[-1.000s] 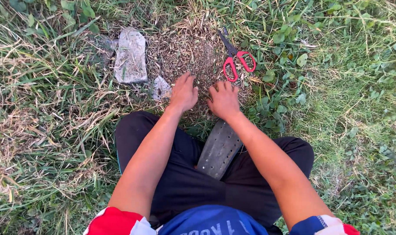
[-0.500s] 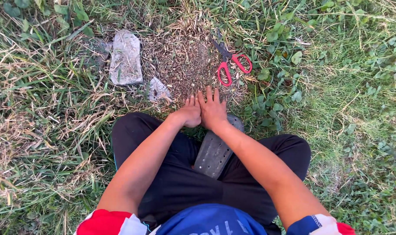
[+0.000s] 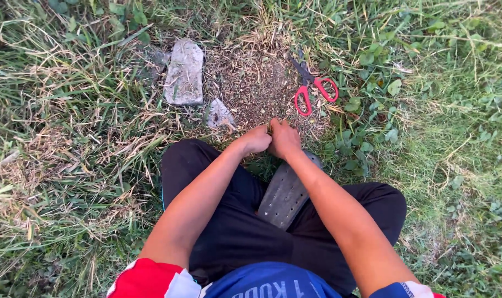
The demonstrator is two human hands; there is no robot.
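2 hands, left hand [image 3: 254, 139] and right hand [image 3: 284, 138], pinch dry grass clippings [image 3: 251, 83] together.

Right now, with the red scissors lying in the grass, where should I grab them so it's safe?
Take the red scissors by the two red loop handles, coming from the person's side. The loops lie nearest the right hand, and the dark blades point away, up and left, so fingers probably never meet the points.

Scissors [image 3: 311, 88]: glossy red plastic handles, dark metal blades. Slab [image 3: 184, 73] and shard [image 3: 219, 114]: rough grey stone. Patch [image 3: 256, 83]: dry, crumbly chaff. Sandal [image 3: 286, 193]: matt grey rubber, perforated. Trousers [image 3: 229, 232]: matt black cloth
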